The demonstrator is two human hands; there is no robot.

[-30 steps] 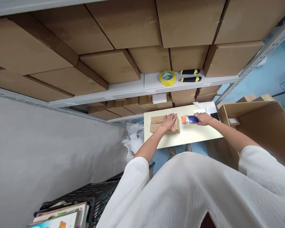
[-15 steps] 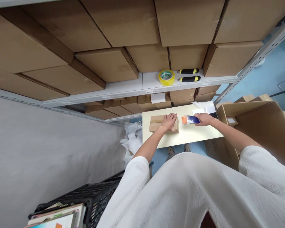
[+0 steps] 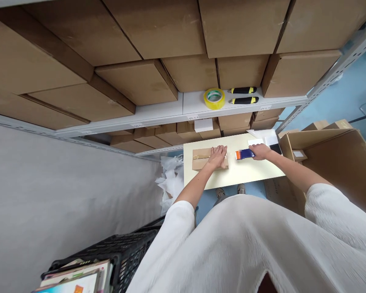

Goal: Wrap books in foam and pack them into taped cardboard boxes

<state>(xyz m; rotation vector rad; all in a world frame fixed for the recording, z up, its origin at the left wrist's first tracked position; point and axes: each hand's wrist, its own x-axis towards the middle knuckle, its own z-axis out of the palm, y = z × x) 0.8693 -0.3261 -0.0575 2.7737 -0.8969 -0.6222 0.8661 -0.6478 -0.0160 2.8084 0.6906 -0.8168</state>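
A small closed cardboard box with clear tape on it lies on the pale worktop. My left hand rests flat on the right part of its top, fingers extended. Just right of the box, my right hand grips a dark blue and orange flat piece by its right end. The orange end points toward the box, apart from it. Part of that piece is pixelated, so its exact kind is unclear. Behind the right hand lie white sheets and a black flat item.
A shelf beyond the worktop holds large cartons, yellow tape and two utility knives. A large open carton stands at right. White crumpled paper lies left; a black crate with books stands lower left.
My right hand has drawn the blue and orange piece slightly to the right and away from me. My left hand stays on the box.
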